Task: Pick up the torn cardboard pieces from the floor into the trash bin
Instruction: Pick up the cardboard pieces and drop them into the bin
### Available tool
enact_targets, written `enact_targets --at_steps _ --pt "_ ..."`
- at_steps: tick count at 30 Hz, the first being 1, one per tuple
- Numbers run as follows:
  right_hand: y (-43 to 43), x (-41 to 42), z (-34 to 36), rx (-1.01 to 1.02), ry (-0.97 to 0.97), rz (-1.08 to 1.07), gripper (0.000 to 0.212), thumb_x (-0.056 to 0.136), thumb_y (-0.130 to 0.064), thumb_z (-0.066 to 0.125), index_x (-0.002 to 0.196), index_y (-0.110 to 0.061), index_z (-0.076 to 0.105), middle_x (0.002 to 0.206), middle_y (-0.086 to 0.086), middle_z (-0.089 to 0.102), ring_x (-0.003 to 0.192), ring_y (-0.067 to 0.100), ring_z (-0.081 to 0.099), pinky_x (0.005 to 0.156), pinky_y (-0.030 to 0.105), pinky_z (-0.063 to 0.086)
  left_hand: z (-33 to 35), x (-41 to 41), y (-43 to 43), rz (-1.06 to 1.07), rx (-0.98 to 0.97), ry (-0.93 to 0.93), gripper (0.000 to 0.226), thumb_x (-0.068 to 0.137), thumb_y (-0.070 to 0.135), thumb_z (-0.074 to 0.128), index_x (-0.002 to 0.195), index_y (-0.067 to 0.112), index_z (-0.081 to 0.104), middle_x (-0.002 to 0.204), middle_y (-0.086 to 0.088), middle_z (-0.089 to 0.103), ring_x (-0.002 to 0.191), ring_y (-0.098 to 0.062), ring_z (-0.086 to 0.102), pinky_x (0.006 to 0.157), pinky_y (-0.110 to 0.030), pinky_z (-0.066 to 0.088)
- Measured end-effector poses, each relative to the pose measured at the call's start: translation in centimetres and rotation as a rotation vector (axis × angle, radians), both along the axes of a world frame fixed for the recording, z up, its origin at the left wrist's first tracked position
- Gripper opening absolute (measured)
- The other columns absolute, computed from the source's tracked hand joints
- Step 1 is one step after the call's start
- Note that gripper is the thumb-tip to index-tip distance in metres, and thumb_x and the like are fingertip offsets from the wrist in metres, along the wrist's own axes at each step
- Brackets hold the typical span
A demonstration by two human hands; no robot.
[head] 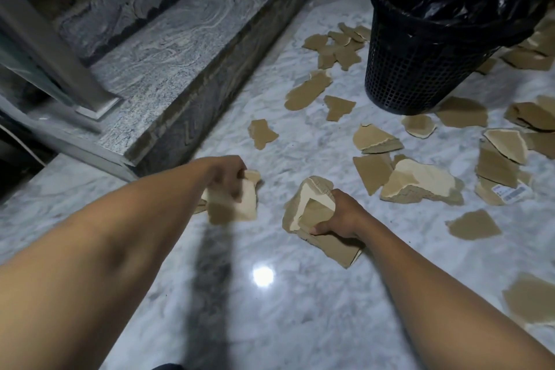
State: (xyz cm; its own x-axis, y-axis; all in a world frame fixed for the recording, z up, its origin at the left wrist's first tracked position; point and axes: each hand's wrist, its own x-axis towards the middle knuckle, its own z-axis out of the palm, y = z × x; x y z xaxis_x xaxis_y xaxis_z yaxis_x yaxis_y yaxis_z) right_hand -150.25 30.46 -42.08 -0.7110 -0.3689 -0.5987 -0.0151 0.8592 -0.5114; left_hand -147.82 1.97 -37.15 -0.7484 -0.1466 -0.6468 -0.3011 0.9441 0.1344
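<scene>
Step in hand: gathering.
- Your left hand (229, 176): closed on a pale cardboard piece (240, 204).
- Your right hand (341, 215): clenched round a cardboard wad (309, 204).
- Trash bin (420, 69), black-lined: at 1 o'clock, well apart.
- Loose scraps (420, 182): on the marble floor (300, 309).

Next, probably: carry both loads up over the rim, then release.

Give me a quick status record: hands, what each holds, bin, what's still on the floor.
left hand: closed on a cardboard piece, blurred
right hand: closed on a bunch of cardboard pieces low over the floor
trash bin: black mesh, upright, black liner, at the far right; contents cannot be seen
floor: pale marble; many torn pieces scattered around the bin
labelled piece: at the right, white sticker up
stair step: grey stone, far left
</scene>
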Motion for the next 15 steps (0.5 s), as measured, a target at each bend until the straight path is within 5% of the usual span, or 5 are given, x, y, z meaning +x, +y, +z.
enact_targets --at_steps 2,7,10,13,15 --pt "-0.1 -0.7 -0.8 -0.014 -0.02 -0.016 0.117 0.03 -0.064 0.082 0.133 -0.025 0.045 0.129 -0.004 0.057 0.115 0.023 0.055 0.099 0.045 0.048 0.5 -0.8 -1.5 0.271 0.184 0.187 0.026 0.071 0.022 0.086 0.088 0.013 0.069 0.082 -0.001 0.07 0.072 -0.016 0.064 0.066 -0.028 0.051" --pt "-1.2 -1.5 -1.5 0.034 -0.057 0.001 0.112 0.023 -0.067 0.081 0.124 -0.029 0.05 0.119 -0.008 0.061 0.108 0.022 0.058 0.096 0.044 0.05 -0.4 -5.0 -2.4 0.981 0.729 0.457 0.045 0.077 0.016 0.083 0.114 0.005 0.062 0.108 -0.013 0.071 0.092 -0.03 0.07 0.079 -0.057 0.057" --pt "-1.4 -1.7 -2.3 0.045 -0.051 0.006 0.123 0.011 -0.077 0.078 0.121 -0.032 0.048 0.116 -0.011 0.061 0.109 0.021 0.059 0.096 0.044 0.049 -1.1 -7.9 -1.2 1.082 0.789 0.478 0.051 0.079 0.021 0.08 0.121 0.005 0.055 0.11 -0.01 0.068 0.092 -0.028 0.069 0.077 -0.051 0.058" --pt "-1.3 -1.1 -1.6 0.044 -0.037 -0.01 0.113 0.026 -0.072 0.076 0.126 -0.029 0.043 0.121 -0.009 0.058 0.114 0.021 0.056 0.099 0.045 0.046 -1.8 -10.3 0.0 1.059 0.687 0.401 0.058 0.081 0.03 0.078 0.126 0.009 0.05 0.121 -0.009 0.061 0.099 -0.026 0.064 0.079 -0.036 0.054" --pt "-1.2 -1.0 -1.4 0.045 -0.022 -0.014 0.103 0.04 -0.067 0.08 0.127 -0.029 0.04 0.124 -0.009 0.057 0.117 0.021 0.054 0.101 0.046 0.043 -2.5 -11.8 0.4 0.968 0.52 0.32 0.073 0.08 0.035 0.078 0.137 0.007 0.042 0.134 -0.01 0.052 0.115 -0.03 0.057 0.091 -0.04 0.052"
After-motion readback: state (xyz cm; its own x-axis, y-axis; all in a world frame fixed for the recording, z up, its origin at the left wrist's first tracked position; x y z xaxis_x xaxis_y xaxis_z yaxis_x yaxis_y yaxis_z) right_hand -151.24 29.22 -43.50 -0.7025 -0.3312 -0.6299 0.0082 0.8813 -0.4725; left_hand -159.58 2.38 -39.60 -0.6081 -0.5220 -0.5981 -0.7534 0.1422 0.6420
